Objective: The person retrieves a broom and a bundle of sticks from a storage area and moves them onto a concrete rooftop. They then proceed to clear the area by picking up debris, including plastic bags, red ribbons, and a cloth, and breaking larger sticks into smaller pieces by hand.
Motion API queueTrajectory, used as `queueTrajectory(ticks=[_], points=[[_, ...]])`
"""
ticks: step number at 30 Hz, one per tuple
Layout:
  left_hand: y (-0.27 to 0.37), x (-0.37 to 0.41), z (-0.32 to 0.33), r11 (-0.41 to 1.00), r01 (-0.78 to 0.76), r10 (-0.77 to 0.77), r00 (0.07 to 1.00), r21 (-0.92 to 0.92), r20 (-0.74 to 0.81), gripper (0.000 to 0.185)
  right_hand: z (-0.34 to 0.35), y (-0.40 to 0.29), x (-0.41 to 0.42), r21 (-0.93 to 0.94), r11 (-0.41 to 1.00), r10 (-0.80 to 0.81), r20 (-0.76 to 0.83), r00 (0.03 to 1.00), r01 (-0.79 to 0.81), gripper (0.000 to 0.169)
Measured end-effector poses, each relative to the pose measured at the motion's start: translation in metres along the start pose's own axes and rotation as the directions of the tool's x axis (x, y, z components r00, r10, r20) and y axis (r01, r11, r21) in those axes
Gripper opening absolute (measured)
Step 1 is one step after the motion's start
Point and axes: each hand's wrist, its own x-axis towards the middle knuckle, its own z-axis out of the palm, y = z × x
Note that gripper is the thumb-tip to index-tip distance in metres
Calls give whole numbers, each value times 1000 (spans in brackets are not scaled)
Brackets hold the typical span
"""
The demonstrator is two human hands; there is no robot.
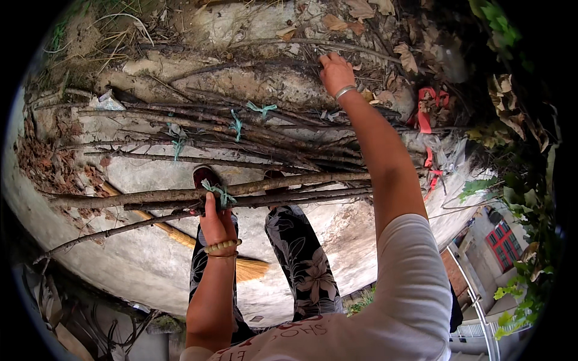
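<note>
My left hand [216, 223] grips a bundle of cut branches [289, 182] close to where green plastic twine [220, 194] is tied around it. One thin branch [113, 231] splays away from that bundle towards the lower left. Stretched far forward, my right hand [337, 74] has its fingers curled at the end of a thin dark branch [253, 64] lying on the dirt ledge; its fingertips are partly hidden. Between my hands, more branches [189, 121] lie side by side, with further green twine ties [235, 125] among them.
A straw broom [180, 235] lies on the concrete beneath the held bundle, beside my legs. Dry leaves [58, 158] are heaped at the left. Red plastic strips [424, 113] and leafy vines [519, 198] border the right side. The concrete drops off behind my feet.
</note>
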Motion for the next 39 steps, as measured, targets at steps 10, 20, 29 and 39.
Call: queueTrajectory(ticks=[10,20,29,39], points=[[0,2,-1,1000,21,-21,1000,3,9,35,33,-7,19,-267,955,178,175,968,-127,34],[3,-5,23,997,-27,24,998,66,55,23,5,12,-39,-51,997,-40,348,937,61,25],[-2,2,16,995,-61,57,997,84,45,30,-56,12,-8,-161,979,-159,-216,963,125,24],[-1,-2,28,993,-66,62,997,93,46,31,-107,-86,-84,177,840,-491,-158,857,513,19]])
